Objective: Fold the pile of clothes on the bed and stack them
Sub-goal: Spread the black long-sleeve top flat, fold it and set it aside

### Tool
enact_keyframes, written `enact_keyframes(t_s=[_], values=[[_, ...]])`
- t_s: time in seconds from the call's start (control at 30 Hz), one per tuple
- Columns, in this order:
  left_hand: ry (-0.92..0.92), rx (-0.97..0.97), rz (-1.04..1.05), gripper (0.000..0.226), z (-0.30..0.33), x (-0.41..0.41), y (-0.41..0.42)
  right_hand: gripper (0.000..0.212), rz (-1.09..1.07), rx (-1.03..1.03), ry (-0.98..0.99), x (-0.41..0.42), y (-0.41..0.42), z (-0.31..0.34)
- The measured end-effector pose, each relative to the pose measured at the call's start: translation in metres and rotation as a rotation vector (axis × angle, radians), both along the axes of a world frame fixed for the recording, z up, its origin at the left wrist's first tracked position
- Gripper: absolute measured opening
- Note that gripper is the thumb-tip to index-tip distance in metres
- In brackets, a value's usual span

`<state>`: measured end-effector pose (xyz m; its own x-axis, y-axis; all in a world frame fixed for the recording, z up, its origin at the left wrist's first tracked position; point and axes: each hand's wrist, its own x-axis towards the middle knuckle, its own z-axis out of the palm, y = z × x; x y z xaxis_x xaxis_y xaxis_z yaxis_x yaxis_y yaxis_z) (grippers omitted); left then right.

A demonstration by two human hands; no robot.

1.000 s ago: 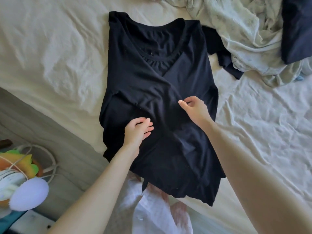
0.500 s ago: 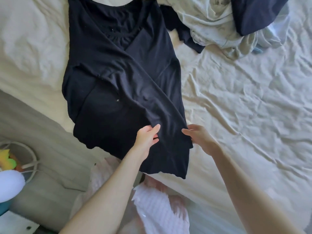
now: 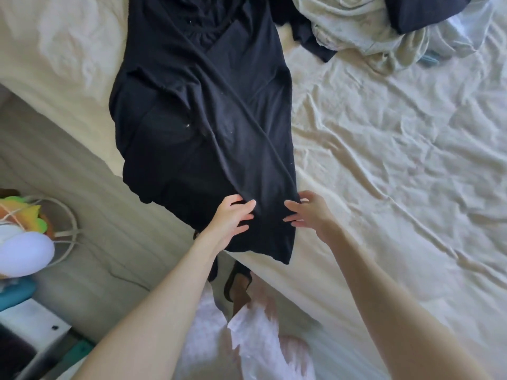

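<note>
A black shirt point(image 3: 203, 119) lies lengthwise on the cream bed sheet point(image 3: 384, 160), both sides folded in over its middle and its hem hanging slightly over the bed's edge. My left hand point(image 3: 231, 219) rests on the lower part of the shirt near the hem, fingers spread and relaxed. My right hand point(image 3: 308, 212) touches the shirt's lower right edge with straight fingers, thumb on the fabric. The remaining pile sits at the top right: a pale green garment point(image 3: 356, 26) and a dark navy one point(image 3: 422, 12).
The bed's edge runs diagonally from upper left to lower middle, with grey floor point(image 3: 82, 215) beyond it. A wire basket point(image 3: 65, 234) with soft toys stands on the floor at the left. A white box point(image 3: 35, 325) is at the bottom left.
Both hands slid from the middle of the shirt down to its lower end near the hem. The view has shifted, so the shirt sits higher and further left.
</note>
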<state>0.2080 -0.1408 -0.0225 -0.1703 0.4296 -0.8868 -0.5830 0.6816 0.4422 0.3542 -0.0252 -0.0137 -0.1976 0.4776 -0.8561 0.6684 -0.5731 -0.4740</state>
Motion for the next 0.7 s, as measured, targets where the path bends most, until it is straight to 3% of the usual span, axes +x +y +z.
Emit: enact_keyframes(t_s=[0.13,0.3,0.43,0.57,0.7], values=[[0.014,0.046,0.023,0.016,-0.006,0.019,-0.003,0.004,-0.078,0.023,-0.016,0.014,-0.012,-0.006],[0.007,-0.046,-0.038,0.019,-0.005,0.029,-0.02,0.011,0.027,0.084,-0.209,0.032,-0.036,-0.005],[0.156,-0.142,-0.155,0.02,-0.007,0.005,-0.055,0.021,0.184,0.411,-0.368,0.028,-0.063,0.004],[0.351,-0.191,-0.159,0.017,-0.011,-0.057,-0.093,0.02,0.372,0.739,-0.304,-0.002,-0.089,0.015],[0.529,-0.202,-0.05,0.027,-0.017,-0.135,-0.1,0.035,0.62,0.859,-0.272,-0.045,-0.105,0.012]])
